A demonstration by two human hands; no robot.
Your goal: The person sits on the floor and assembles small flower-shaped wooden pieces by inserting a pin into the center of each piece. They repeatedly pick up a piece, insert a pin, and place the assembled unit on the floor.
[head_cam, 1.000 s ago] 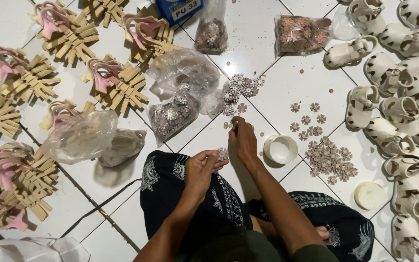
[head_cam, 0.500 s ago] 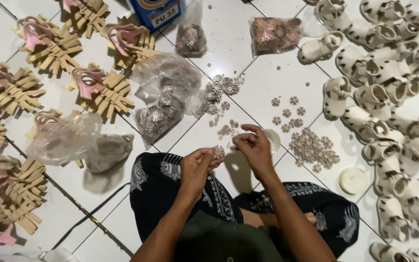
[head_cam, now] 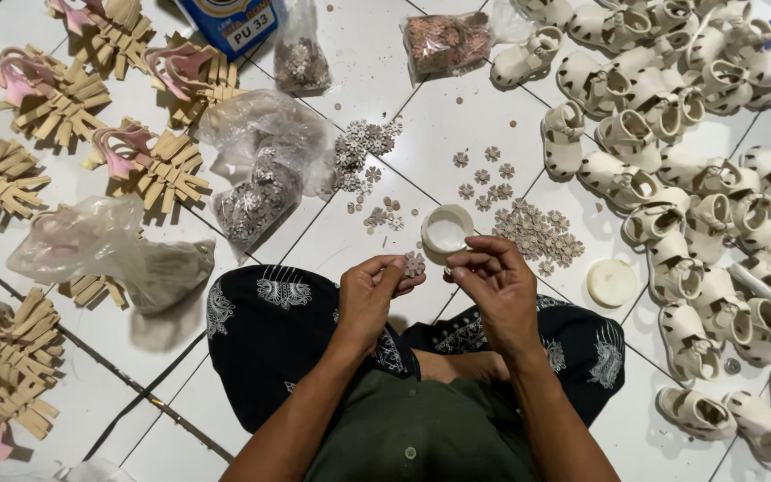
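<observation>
right hand (head_cam: 493,281) was drawn back from floor to lap, fingers pinched, contents too small to tell | left hand (head_cam: 375,290) was closed on flower-shaped trim piece (head_cam: 414,263), held beside small white glue cup (head_cam: 446,230) | loose flower pile (head_cam: 542,234) left on tile

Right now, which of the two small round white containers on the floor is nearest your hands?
The open white cup, just beyond the right hand and left hand. The flat round lid lies farther right, beside the cream sandals.
</observation>
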